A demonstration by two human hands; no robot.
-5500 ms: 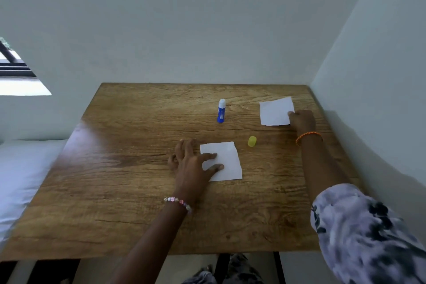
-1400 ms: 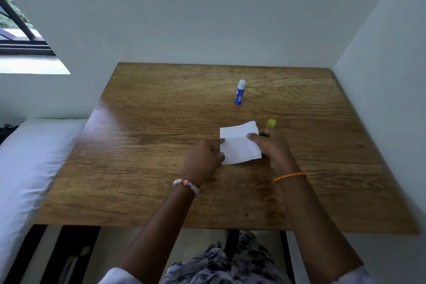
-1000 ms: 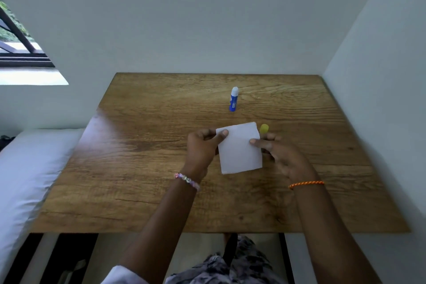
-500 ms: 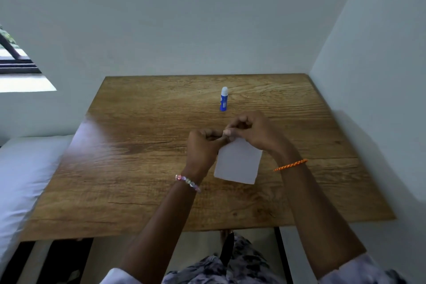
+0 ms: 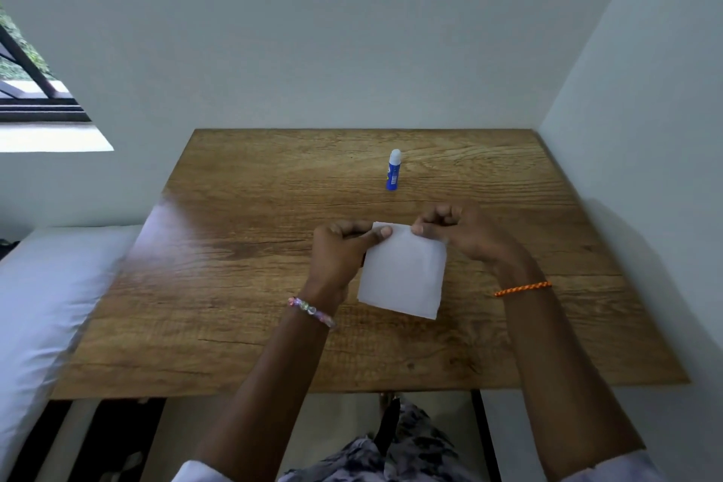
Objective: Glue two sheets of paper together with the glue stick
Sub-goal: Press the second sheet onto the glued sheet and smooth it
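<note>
Nearest the camera, the paper (image 5: 403, 274) hangs just above the worktop (image 5: 234, 286), lifted by its far edge. It looks like one white piece; whether two sheets lie stacked there cannot be told from this view. The left hand (image 5: 344, 250) pinches the far left corner between thumb and curled fingers, and the right hand (image 5: 457, 231) pinches the far right corner the same way, so both hands are closed on the paper and neither is free.

Further back, the glue stick (image 5: 393, 170) stands upright and apart from the hands, its white tip showing and no cap on it.

The step in hand seems to be checking or pressing the join along that top edge. If the sheets hold, little is left but to lay them flat and smooth them; if not, one hand must let go and reach past for the glue stick.
</note>
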